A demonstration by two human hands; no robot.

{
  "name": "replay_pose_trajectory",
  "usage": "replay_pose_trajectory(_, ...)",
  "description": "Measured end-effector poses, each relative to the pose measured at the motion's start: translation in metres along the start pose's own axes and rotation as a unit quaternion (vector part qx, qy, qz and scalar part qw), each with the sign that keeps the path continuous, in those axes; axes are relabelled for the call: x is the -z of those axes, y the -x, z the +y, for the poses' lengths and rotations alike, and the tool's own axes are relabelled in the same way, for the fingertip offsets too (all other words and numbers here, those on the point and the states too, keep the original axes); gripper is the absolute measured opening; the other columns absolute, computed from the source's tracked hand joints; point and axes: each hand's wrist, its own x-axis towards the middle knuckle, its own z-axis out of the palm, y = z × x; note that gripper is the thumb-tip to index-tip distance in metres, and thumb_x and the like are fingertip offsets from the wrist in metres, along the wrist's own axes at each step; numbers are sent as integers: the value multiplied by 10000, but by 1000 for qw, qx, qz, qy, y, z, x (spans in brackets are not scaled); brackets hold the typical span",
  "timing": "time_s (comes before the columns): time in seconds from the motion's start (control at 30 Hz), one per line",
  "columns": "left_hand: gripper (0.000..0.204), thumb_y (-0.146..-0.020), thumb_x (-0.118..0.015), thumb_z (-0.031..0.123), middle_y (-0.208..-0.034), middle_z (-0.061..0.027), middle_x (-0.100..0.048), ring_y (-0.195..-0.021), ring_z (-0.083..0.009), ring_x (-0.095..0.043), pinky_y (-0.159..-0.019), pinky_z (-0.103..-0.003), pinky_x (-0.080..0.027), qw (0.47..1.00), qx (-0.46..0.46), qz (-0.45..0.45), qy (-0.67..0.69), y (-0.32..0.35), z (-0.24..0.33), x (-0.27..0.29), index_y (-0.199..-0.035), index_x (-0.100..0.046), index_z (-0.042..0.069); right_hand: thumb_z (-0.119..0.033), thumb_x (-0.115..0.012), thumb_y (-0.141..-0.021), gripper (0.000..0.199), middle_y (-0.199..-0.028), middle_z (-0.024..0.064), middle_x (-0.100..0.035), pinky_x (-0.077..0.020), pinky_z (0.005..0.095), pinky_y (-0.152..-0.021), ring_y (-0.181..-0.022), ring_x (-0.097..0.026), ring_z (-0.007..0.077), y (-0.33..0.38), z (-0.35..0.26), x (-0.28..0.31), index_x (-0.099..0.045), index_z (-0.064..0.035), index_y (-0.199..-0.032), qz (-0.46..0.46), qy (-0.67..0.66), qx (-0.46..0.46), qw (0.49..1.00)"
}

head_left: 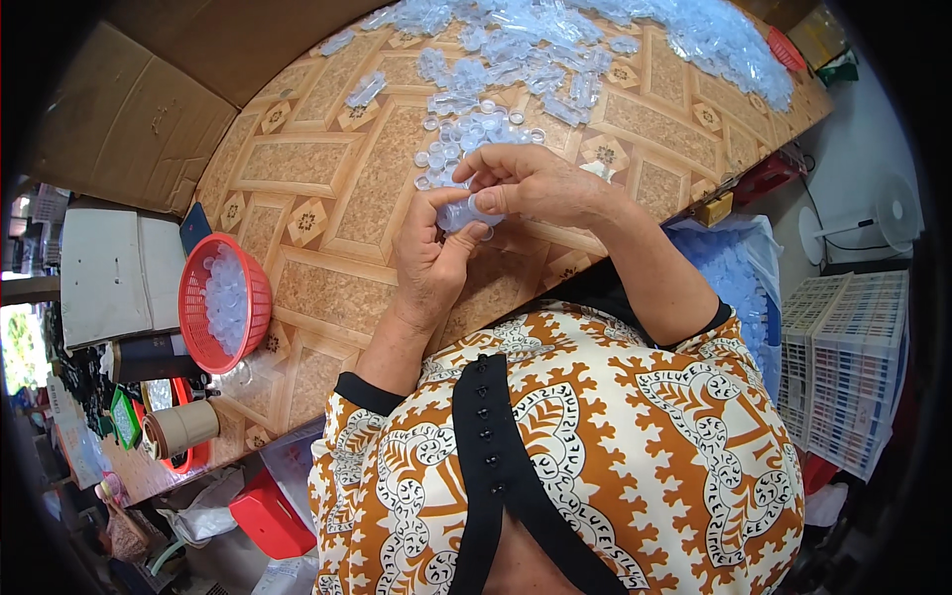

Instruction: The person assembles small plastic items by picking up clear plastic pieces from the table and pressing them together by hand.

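Note:
My left hand (433, 253) is closed around a clear plastic piece (456, 216), its thumb and fingers curled about it. Pinched against that piece by my right hand (540, 183) is a small round clear plastic cap (486, 204). The two hands meet over the near middle of the table, and the fingers partly hide what they hold. Just beyond them lies a loose pile of small round clear caps (481, 134). Farther back, many clear, longish plastic pieces (540, 59) are heaped across the table.
A red basket (260, 297) of clear plastic pieces stands at the table's left edge. Near it are a roll of brown tape (180, 429) and a white box (104, 283). Cardboard (129, 109) walls the left side. At the right are a bag of clear pieces (769, 258) and a white fan (873, 223).

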Motion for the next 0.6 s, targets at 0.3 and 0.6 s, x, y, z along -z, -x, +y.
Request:
replay_pose_trajectory(0.3, 279, -873, -703, -22, -935, -54, -666, -828, -116, -646, -718, -260, -530, 998, -24, -4, -57, -3, 6, 11, -1120, -594, 48, -52, -605, -942, 318, -1097, 72, -657, -507, 275, -819, -957, -613, 130, -2, 8, -21, -592, 15, -1253, 7, -124, 19, 992)
replay_pose_trajectory(0.6, 290, -866, -704, -9, -971, -89, -687, -826, -150, -664, -718, -274, -531, 994, -44, 4, -101, -6, 4, 21, -1126, -594, 57, -49, -579, -958, 264, -1052, 71, -661, -511, 281, -819, -931, -620, 125, -7, -1, -39, -611, 12, -1212, 74, -125, -16, 989)
